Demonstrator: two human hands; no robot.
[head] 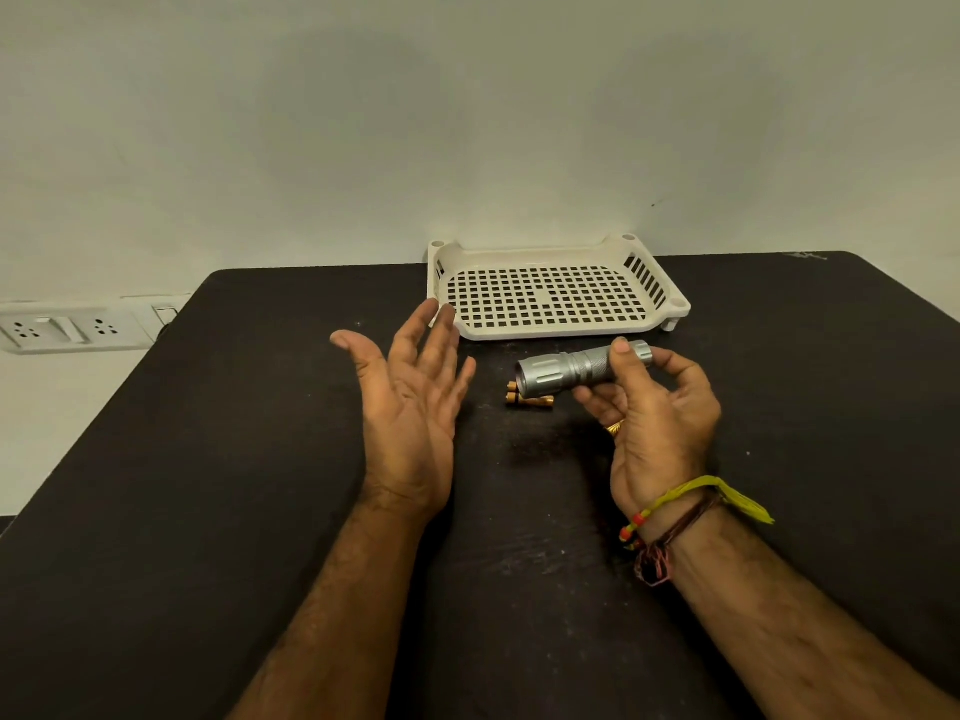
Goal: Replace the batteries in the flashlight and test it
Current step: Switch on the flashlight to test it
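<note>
1. Bare forearms come in from the bottom edge over the black table (156, 485); the right wrist wears a few thread bands (670, 522).
2. Left hand (410, 407) is held palm up above the table with fingers straight and spread, holding nothing. It sits just left of the flashlight's head, palm turned toward it, not touching.
3. Right hand (654, 413) holds the flashlight (576, 368) off the table. The thumb lies on top near the tail end and the curled fingers cup it from below, so the tail half is in the grip and the wide head sticks out free to the left.
4. Metal and ribbed, the flashlight looks stiff and fairly solid for its size. The cross-hatched band on the barrel is the sure place to grip; the smooth parts could slip when twisting.
5. Small gold batteries (530, 400) lie on the table below the flashlight's head, apart from both hands. They look light and likely to roll.
6. Behind them a white slotted tray (675, 304) stands near the wall.
7. Whether the flashlight is lit I cannot tell.
</note>
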